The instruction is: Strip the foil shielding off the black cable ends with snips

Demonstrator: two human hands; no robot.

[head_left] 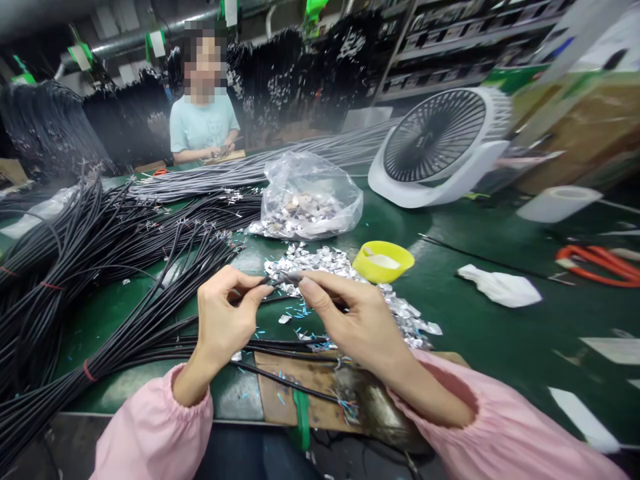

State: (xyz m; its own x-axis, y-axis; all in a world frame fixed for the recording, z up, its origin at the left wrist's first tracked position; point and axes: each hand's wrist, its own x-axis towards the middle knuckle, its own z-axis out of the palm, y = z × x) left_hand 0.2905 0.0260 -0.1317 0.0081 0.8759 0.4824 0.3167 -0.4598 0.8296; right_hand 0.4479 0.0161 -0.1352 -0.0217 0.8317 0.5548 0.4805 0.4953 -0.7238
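My left hand (227, 317) pinches a black cable (277, 283) between thumb and forefinger. Opposite it, my right hand (357, 323) is closed at the same cable's end, its fingertips close to the left ones. Something grey covers or sits at the right fingertips; I cannot make out what. Below the hands, several black cables (295, 385) with stripped, coloured wire ends lie over a wooden board (273, 400). Crumpled silver foil scraps (325, 260) and small blue bits are strewn behind and beneath the hands.
Bundles of black cable (130, 327) fill the left. A clear bag of scraps (313, 200), a yellow tape roll (373, 263) and a white fan (435, 147) stand farther back. Orange-handled scissors (600, 263) and crumpled white paper (500, 285) lie right. A person (204, 127) sits opposite.
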